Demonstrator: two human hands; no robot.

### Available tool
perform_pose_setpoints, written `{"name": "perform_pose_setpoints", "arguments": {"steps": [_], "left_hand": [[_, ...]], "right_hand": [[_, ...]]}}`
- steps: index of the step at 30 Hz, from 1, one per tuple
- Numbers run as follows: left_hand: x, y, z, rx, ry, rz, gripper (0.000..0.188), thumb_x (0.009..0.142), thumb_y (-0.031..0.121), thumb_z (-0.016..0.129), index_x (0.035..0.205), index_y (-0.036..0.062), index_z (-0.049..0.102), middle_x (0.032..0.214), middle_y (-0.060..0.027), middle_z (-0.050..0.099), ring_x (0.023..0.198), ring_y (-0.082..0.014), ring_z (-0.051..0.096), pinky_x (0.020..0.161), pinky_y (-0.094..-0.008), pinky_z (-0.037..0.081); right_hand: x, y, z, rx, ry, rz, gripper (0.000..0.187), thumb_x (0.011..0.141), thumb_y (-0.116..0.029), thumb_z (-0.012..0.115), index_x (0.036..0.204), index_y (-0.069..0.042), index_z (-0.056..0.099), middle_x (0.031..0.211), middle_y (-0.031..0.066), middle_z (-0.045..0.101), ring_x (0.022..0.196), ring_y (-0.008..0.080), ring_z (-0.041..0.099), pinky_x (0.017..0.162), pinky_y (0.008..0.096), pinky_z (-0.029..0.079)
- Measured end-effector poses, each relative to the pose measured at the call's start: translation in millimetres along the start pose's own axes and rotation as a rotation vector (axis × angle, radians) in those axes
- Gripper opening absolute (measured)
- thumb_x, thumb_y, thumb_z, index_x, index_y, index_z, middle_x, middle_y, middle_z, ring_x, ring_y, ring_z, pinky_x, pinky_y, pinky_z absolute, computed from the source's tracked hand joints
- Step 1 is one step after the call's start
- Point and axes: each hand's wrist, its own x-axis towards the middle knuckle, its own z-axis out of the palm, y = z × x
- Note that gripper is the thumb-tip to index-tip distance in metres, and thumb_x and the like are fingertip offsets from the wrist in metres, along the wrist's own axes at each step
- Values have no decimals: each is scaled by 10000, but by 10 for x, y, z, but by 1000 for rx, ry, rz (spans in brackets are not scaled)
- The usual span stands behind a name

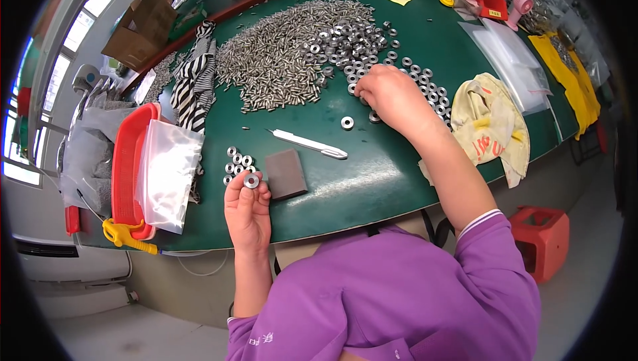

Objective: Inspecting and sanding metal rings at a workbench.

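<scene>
My left hand (247, 218), near the table's front edge, pinches a metal ring (251, 181) between thumb and fingers. Just beyond it lies a small group of similar rings (246, 160), with a grey-brown block (286, 174) to their right. My right hand (392, 95) is curled down at the edge of the ring pile (345, 45); its fingertips are partly hidden, so what they grip does not show. One lone ring (347, 122) lies left of that hand, and another ring (374, 117) shows beneath it. A white pen-like tool (309, 144) with a thin tip lies between my hands.
Behind sits a large heap of small metal pins (279, 49). On the left are a striped cloth (194, 89), a red basket (129, 162), a clear plastic bag (171, 175) and a yellow air gun (126, 233). A stained cloth (488, 122) and plastic sheets (512, 62) lie right.
</scene>
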Motion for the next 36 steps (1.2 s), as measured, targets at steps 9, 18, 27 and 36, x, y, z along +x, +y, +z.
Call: {"name": "perform_pose_setpoints", "arguments": {"steps": [9, 18, 27, 36], "left_hand": [[-6, -5, 6, -2, 11, -5, 283, 900, 108, 578, 1164, 18, 529, 1088, -126, 591, 861, -160, 568, 765, -268, 486], [19, -6, 3, 1, 10, -2, 269, 910, 100, 559, 1164, 17, 525, 1093, -126, 588, 856, -159, 567, 759, -268, 485], [-7, 30, 31, 6, 32, -24, 253, 904, 71, 561, 1152, 31, 535, 1086, -132, 602, 875, -166, 612, 792, -282, 520], [-40, 12, 37, -50, -20, -9, 258, 906, 58, 549, 1161, 28, 525, 1150, -138, 578, 933, -185, 620, 841, -310, 520]], "right_hand": [[11, -14, -41, -59, 10, 84, 80, 770, -110, 595, 784, -60, 655, 803, 101, 605, 838, 291, 580, 759, 393, 477], [31, -201, -189, 300, -180, -149, 194, 706, -185, 698, 887, -124, 664, 929, 58, 549, 958, 253, 510, 869, 353, 425], [2, -174, -170, 169, -135, -50, 224, 695, -92, 657, 919, -96, 648, 934, 62, 535, 984, 247, 490, 881, 351, 411], [-147, -917, 133, 377, -92, -441, 395, 688, -259, 731, 1031, -108, 605, 1188, 116, 511, 1133, 322, 459, 961, 436, 364]]}}
